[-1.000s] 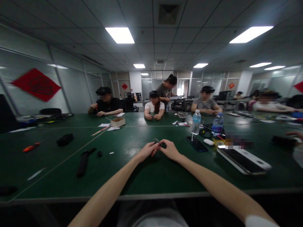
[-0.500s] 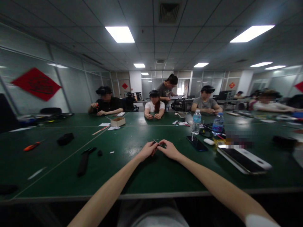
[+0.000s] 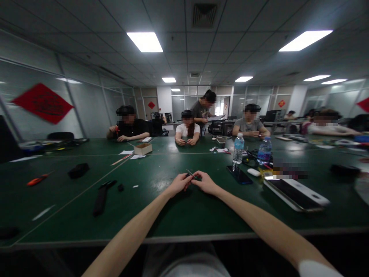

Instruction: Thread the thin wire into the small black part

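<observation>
Head view: left hand [image 3: 178, 184] and right hand [image 3: 206, 183] meet above the green table [image 3: 150, 219], fingertips of both pinching a slim pointed tool [image 3: 191, 174] at center. Grip closed on it. Black phone [image 3: 239, 175] lies at 2 o'clock, water bottle [image 3: 238, 149] stands at 1 o'clock.

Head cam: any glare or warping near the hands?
Head view: fisheye warping bows the green workbench edge; ceiling light panel glares; left hand and right hand look fairly sharp, but the thin item between them is too small to identify; pixelated patch at right.
</observation>
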Tool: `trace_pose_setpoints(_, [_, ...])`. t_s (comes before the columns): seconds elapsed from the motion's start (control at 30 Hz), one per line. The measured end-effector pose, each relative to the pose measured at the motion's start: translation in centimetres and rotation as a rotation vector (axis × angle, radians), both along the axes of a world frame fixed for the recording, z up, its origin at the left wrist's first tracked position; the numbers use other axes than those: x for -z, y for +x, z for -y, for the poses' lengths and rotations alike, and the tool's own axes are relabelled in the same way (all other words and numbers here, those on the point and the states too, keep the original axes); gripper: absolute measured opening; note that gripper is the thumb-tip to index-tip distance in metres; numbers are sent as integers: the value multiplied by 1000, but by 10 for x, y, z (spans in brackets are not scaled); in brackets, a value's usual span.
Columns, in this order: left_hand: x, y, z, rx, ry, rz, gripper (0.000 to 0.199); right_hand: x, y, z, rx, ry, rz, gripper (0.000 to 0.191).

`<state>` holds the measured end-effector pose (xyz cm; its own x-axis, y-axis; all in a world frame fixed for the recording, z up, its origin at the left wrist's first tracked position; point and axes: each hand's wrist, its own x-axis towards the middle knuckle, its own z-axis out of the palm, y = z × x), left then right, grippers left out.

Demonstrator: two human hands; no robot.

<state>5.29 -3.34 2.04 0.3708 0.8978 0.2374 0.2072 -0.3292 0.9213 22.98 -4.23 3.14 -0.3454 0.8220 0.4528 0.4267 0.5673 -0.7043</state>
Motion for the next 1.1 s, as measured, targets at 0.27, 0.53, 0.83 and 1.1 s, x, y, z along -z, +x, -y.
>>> trace_pose_setpoints(0.27, [3,-2,-4,8,7,-18,42,0,0,-3,-1,40,16,20])
trace_pose_setpoints(0.53, [-1,-1,0,8,-1,16,41,2,-1,-3,12,35,-2,18])
trace_pose_setpoints(0.83, [-2,1,0,1,-10,92,37,3,0,-4,27,39,-1,20])
trace_pose_setpoints(1.1, [-2,-4,-7,-105,-23,153,41,-5,6,-8,66,208,49,20])
